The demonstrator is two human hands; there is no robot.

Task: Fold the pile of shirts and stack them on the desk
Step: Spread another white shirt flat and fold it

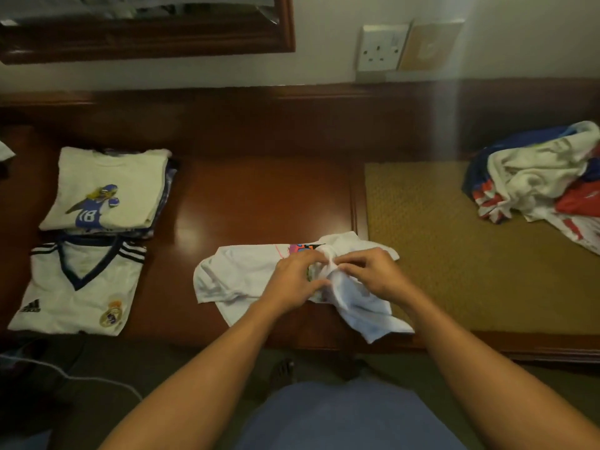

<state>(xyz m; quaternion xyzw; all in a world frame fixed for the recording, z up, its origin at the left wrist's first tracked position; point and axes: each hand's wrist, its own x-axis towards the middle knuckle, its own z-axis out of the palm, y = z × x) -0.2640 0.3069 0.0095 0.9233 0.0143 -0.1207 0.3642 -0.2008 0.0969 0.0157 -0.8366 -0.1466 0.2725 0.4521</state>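
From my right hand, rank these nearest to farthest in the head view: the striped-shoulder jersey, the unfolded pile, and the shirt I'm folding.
1. The white shirt, pinched by the right hand, desk centre.
2. The unfolded pile, off to the right, farther back.
3. The striped-shoulder jersey, far left, front edge.

Forearms (211, 362) bare to the elbow; a blue garment (341, 417) covers the lap

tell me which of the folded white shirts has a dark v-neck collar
The white football jersey with striped shoulders, at the front left. The white cartoon-print shirt behind it has a plain white neck.
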